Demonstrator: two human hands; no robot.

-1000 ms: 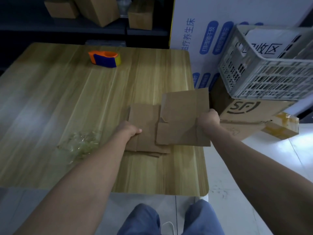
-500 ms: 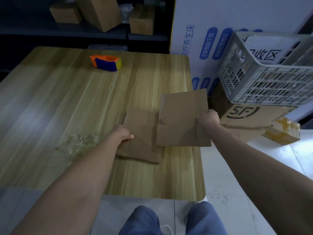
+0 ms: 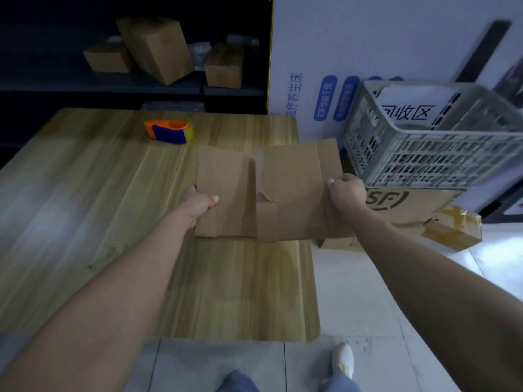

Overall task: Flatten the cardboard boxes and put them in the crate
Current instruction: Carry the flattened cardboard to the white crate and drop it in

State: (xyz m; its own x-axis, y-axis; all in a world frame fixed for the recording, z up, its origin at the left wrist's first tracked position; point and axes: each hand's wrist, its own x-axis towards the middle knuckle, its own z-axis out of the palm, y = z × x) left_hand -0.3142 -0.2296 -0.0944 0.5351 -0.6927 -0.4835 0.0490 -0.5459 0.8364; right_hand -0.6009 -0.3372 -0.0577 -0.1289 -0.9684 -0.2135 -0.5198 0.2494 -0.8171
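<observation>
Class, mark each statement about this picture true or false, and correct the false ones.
1. The left-hand grip and right-hand grip both hold the flattened brown cardboard box. True.
2. The grey plastic lattice crate stands on the light wooden table. False: it stands beside the table, on a brown SF-printed cardboard box.
3. The orange-and-blue tape dispenser lies on the table. True.
4. The flattened brown cardboard box lies inside the crate. False: it is held above the table's right edge.
</observation>
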